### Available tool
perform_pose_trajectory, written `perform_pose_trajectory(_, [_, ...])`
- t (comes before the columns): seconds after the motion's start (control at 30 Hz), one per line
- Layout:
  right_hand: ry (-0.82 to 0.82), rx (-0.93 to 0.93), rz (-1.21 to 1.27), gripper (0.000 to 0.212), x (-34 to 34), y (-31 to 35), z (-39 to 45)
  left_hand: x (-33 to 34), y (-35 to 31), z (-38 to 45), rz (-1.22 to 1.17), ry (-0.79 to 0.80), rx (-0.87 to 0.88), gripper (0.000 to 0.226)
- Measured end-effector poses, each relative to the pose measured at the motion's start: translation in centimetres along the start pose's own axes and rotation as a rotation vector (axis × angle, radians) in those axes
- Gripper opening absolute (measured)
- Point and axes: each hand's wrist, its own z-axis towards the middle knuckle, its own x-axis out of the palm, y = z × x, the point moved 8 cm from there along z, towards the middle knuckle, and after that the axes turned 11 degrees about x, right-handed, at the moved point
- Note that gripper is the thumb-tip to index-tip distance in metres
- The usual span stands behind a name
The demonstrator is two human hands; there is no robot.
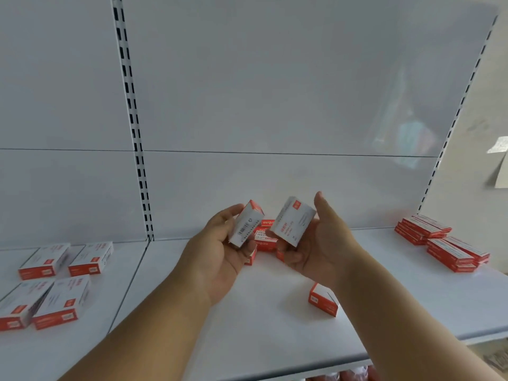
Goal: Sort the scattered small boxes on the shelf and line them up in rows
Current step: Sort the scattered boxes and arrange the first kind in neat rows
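My left hand (217, 254) grips a small white and red box (245, 224), barcode side facing me, lifted above the white shelf (264, 320). Beside it my right hand (319, 243) holds a second white and red box (292, 222), tilted, with its printed face toward me. Behind and below both hands lies a small heap of like boxes (265, 236), partly hidden by my fingers. One more box (323, 299) lies alone on the shelf under my right forearm.
Several larger white and red boxes (55, 284) stand in two rows on the left shelf section. Flat red boxes (442, 243) are stacked at the far right. A slotted upright (137, 149) divides the back panel. The shelf's front edge (357, 356) runs below my arms.
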Motion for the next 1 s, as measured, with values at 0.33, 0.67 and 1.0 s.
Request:
perform_pose_trajectory(0.33, [-0.250, -0.146, -0.156, 0.051, -0.4, 0.0, 0.8, -0.7, 0.5, 0.1, 0.146, -0.042, -0.083, 0.054])
perform_pose_trajectory(0.67, [-0.154, -0.335, -0.496, 0.017, 6.1, 0.5, 1.3, -4.4, -7.8, -2.5, 0.723, -0.285, 0.281, 0.028])
perform_pose_trajectory(1.0, [-0.200, -0.427, -0.856, 0.010, 21.6, -5.5, 5.5, -17.8, -23.9, -3.8, 1.288, -0.263, 0.178, 0.016])
